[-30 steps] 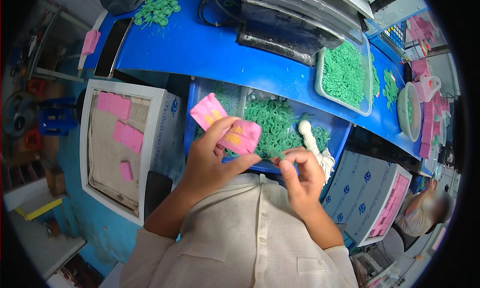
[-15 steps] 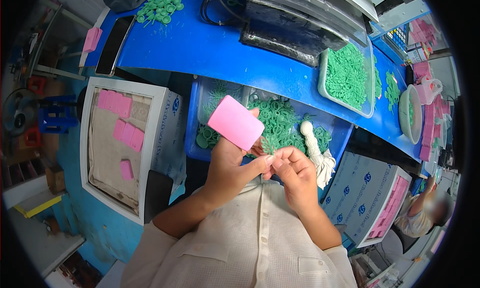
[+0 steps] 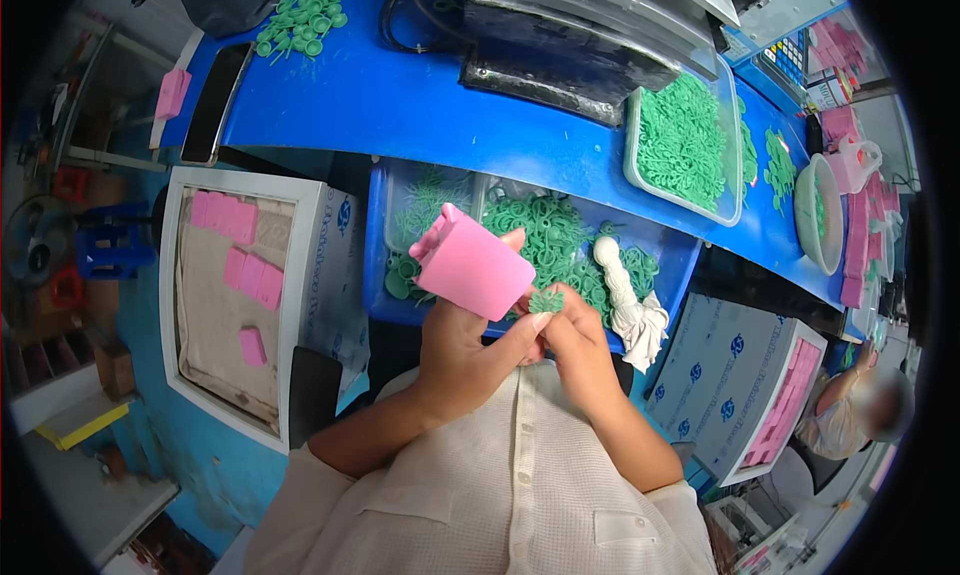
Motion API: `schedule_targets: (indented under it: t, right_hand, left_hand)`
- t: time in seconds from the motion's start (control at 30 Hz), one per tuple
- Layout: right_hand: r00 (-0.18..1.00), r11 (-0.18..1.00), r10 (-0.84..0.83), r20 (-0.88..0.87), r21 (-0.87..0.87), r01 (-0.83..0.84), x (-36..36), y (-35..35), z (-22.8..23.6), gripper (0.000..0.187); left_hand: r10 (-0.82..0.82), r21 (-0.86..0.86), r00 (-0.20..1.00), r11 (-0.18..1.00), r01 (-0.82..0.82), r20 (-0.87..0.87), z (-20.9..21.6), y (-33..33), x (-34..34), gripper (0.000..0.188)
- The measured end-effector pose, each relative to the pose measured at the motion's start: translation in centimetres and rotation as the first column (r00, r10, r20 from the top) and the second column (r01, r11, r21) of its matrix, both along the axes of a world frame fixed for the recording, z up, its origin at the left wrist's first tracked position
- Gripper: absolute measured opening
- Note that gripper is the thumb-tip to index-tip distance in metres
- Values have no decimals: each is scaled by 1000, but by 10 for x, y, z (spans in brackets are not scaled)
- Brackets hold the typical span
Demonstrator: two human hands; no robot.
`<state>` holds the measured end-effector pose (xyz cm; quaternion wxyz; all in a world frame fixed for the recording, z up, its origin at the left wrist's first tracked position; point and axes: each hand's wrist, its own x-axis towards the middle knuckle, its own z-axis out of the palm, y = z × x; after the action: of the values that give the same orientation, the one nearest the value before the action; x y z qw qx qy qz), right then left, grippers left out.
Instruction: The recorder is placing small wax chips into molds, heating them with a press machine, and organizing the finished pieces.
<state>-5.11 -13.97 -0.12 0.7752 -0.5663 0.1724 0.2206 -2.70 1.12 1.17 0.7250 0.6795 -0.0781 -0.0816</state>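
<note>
If the blue tray (image 3: 374, 265) is taken as landmark, a dark phone (image 3: 214, 105) is noted beyond it to the left, on the blue tabletop (image 3: 330, 105). White-framed box (image 3: 298, 295) just left of tray; pink blocks (image 3: 264, 283) laid inside in groups. Loose green pile (image 3: 300, 20) on the tabletop, beyond the tray and leftward.

Over the tray's near edge, left of its middle: pink piece (image 3: 478, 270), clamped in the left hand (image 3: 465, 360); whether single or stacked cannot be told. Tray itself heaped with green pieces (image 3: 540, 225). Near edge, about mid-tray: small leafy green sprig (image 3: 546, 302), held up where the left hand and right hand (image 3: 582, 340) meet. Hands together there; by which one its stem is gripped cannot be told.

Step in hand judged to be the handling of one sprig beside the pink piece. For the next move, a light pinch and a steady left grip are judged to be called for.

Twisted white cloth (image 3: 640, 325) at tray's right end. Clear tub (image 3: 632, 163) of green loops beyond, to the right.
</note>
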Motion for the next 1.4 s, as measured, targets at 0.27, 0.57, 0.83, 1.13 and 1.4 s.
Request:
schedule_targets:
  t: [0.27, 0.57, 0.83, 1.13, 1.4]
  right_hand:
    - [854, 755, 189, 485, -628, 189, -7, 7, 10, 11]
    - [601, 631, 358, 715, -659, 408, 2, 8, 16, 16]
    - [582, 597, 366, 726, -663, 451, 11, -9, 21, 12]
    - [798, 510, 104, 594, -721, 470, 67, -61, 49, 35]
    - [936, 936, 352, 8, -14, -352, 19, -23, -8, 41]
  left_hand:
    - [6, -289, 921, 948, -129, -390, 3, -3, 11, 68]
    - [-78, -373, 864, 919, -132, -497, 15, -4, 13, 68]
    - [-108, -270, 902, 963, -10, -419, 7, -3, 15, 58]
    - [-149, 114, 976, 979, 168, -161, -15, 11, -4, 37]
    - [-343, 610, 872, 790, 67, 348, -27, 13, 6, 58]
